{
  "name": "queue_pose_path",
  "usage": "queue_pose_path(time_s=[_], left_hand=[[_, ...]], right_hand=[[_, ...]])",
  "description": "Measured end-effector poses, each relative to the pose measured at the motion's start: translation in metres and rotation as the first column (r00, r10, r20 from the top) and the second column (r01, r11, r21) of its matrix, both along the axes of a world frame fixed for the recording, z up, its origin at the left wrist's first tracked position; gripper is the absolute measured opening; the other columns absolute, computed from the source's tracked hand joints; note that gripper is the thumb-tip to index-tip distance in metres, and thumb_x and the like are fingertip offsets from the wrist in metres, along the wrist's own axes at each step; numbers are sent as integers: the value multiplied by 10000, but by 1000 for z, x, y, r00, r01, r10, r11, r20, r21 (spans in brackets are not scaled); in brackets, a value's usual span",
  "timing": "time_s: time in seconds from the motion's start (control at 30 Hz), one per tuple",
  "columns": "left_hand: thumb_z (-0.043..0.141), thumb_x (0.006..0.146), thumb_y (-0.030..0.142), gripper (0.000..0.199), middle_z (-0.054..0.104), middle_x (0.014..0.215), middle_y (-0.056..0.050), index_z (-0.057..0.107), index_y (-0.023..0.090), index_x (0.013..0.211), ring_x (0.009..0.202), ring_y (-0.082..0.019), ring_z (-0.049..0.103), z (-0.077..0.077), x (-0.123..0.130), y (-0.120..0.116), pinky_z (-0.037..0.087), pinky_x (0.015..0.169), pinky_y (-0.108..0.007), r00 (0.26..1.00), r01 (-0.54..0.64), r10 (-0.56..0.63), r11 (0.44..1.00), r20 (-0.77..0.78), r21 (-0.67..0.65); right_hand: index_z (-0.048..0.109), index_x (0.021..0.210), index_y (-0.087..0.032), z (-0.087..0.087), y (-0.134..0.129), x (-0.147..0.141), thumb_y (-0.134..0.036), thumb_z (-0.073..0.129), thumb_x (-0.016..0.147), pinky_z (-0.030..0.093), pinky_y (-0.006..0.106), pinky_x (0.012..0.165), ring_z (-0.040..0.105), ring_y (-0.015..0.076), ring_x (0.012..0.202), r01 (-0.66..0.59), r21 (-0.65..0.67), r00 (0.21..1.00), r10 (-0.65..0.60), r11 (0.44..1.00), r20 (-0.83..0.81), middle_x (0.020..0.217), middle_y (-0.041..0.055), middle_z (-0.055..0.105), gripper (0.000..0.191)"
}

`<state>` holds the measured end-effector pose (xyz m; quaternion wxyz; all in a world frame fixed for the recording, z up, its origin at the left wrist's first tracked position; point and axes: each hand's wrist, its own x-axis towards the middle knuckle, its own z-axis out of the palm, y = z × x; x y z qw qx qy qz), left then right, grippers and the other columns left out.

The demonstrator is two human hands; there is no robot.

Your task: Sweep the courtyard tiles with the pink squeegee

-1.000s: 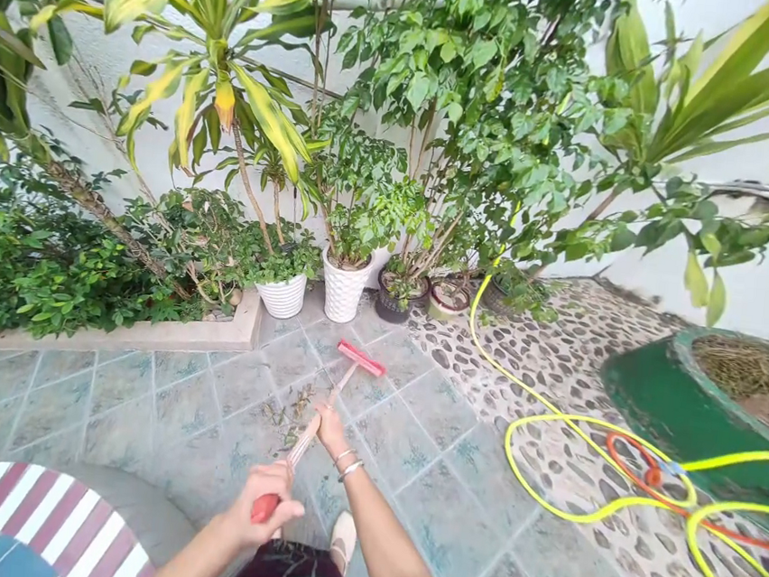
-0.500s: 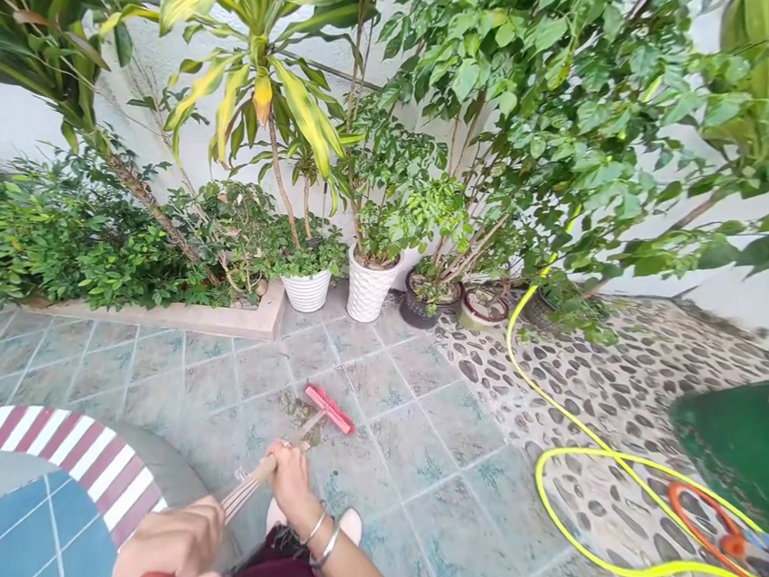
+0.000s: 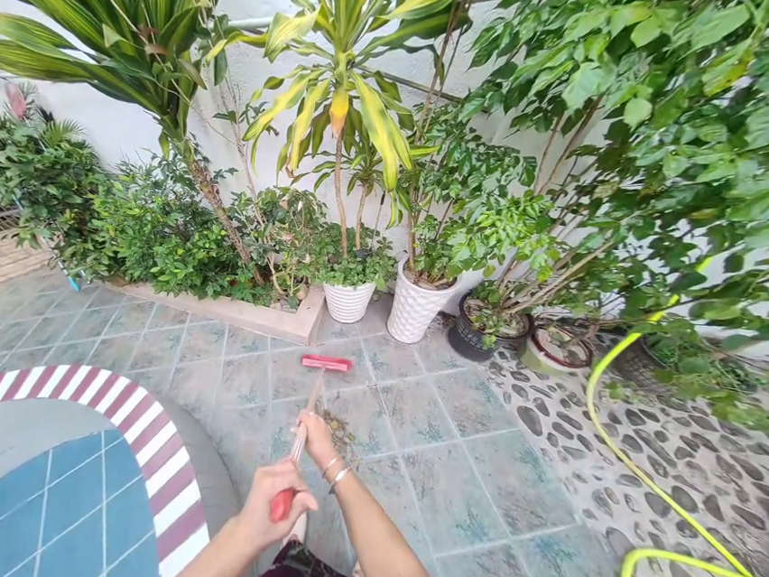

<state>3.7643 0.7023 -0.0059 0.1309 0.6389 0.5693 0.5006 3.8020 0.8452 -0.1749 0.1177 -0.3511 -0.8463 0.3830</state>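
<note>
Ahead, both hands (image 3: pixel 295 475) grip the broom (image 3: pixel 326 364).

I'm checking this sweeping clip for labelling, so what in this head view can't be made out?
- Broom bristles: hidden under its red head.
- Handle between left hand and right hand: mostly covered by the fingers.
- Debris by the right hand: too small to identify.
- Yellow hose: one end lost behind foliage, the other cut off by the bottom edge.
- Feet: hidden by arms and clothing.
</note>
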Motion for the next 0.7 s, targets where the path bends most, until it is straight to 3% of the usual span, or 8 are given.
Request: queue_pose_path(time_s=[0.1, 0.23, 0.3, 0.4, 0.47, 0.53, 0.63, 0.7], left_hand=[[608, 955, 326, 220, 653, 563, -4, 637, 201, 776, 524, -126, 569, 39, -9, -16, 449, 566, -252, 999, 40, -39, 999, -33, 9], [570, 982, 316, 148, 626, 575, 7, 616, 217, 882, 531, -123, 562, 94, -20, -41, 489, 602, -259, 995, 100, -100, 993, 0, 63], [566, 996, 343, 162, 619, 582, 1, 627, 216, 917, 546, -126, 572, 109, -21, -48, 516, 613, -266, 992, 115, -119, 989, 32, 93], [593, 986, 417, 226, 612, 569, 1, 646, 213, 905, 535, -123, 569, 117, -17, -48, 522, 605, -270, 989, 112, -125, 983, 79, 147], [624, 964, 442, 244, 618, 566, -2, 650, 211, 889, 522, -123, 568, 113, -10, -40, 512, 592, -272, 988, 108, -125, 978, 88, 176], [654, 940, 461, 268, 629, 564, -12, 655, 205, 859, 513, -130, 566, 97, -2, -27, 500, 580, -282, 993, 88, -101, 982, 68, 168], [655, 922, 500, 363, 637, 529, -27, 647, 199, 720, 489, -137, 557, 52, 13, -6, 473, 548, -286, 999, 33, -37, 995, 40, 99], [598, 930, 558, 489, 593, 459, -22, 582, 207, 590, 432, -129, 511, 22, 20, 3, 424, 480, -279, 998, 18, -24, 995, 58, 98]], right_hand=[[685, 791, -191, 0, -44, 2, -283, 618, 925, 470, 290, 874, 667, 185, 872, 27, -17, 992, -29, 999, -125, 854, 44, 730, 176], [555, 654, -213, 11, -91, 3, -332, 556, 936, 440, 288, 747, 582, 170, 708, 85, -59, 942, -100, 995, -319, 662, 3, 613, 306], [499, 636, -217, 21, -100, 4, -352, 533, 935, 412, 290, 716, 549, 162, 673, 89, -72, 927, -109, 993, -359, 641, -7, 586, 330], [429, 620, -222, 37, -92, 8, -383, 501, 935, 380, 299, 696, 509, 157, 639, 89, -71, 926, -109, 994, -363, 613, -17, 545, 362], [420, 622, -224, 42, -73, 12, -405, 497, 931, 375, 305, 702, 511, 164, 649, 79, -67, 934, -97, 995, -344, 613, -16, 539, 367], [437, 629, -226, 41, -47, 18, -413, 499, 915, 390, 313, 722, 535, 176, 679, 48, -78, 946, -70, 996, -317, 637, -4, 563, 347], [461, 635, -234, 25, -10, 24, -416, 512, 840, 423, 324, 718, 579, 204, 710, 0, -121, 966, -31, 993, -256, 687, 21, 605, 279], [459, 629, -245, 11, 1, 27, -422, 511, 809, 443, 332, 682, 596, 223, 694, -14, -134, 975, -16, 991, -224, 685, 37, 619, 258]])
